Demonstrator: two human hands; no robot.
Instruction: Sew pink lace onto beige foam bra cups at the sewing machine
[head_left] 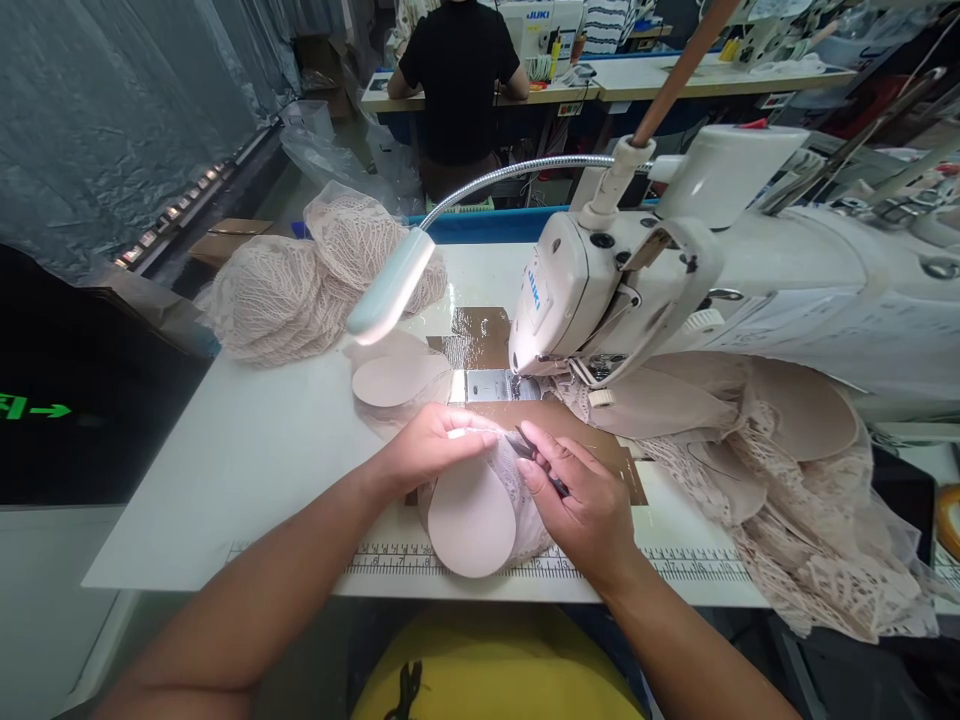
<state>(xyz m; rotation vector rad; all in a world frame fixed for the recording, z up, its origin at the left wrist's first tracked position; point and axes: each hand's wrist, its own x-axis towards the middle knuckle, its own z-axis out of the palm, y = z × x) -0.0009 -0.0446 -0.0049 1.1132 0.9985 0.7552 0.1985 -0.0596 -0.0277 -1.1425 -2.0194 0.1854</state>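
Observation:
Close to the table's front edge lies a pale pink lace bra cup (472, 520) with a smooth pad. My left hand (439, 440) pinches its upper edge between thumb and fingers. In my right hand (581, 490) is a small pair of dark thread snips (523, 443), with the tips at the lace edge beside my left fingertips. Another padded cup (394, 380) rests on the table behind my left hand. Just beyond both hands stands the white sewing machine (562, 290), its metal needle plate (495, 385) showing.
Stacked lace pieces (277, 295) sit at the back left. A heap of joined lace and cups (795, 470) spreads under the machine arm and over the right front edge. A lamp (390, 285) on a bendy neck hangs over the table. A person (461, 85) sits at a bench behind.

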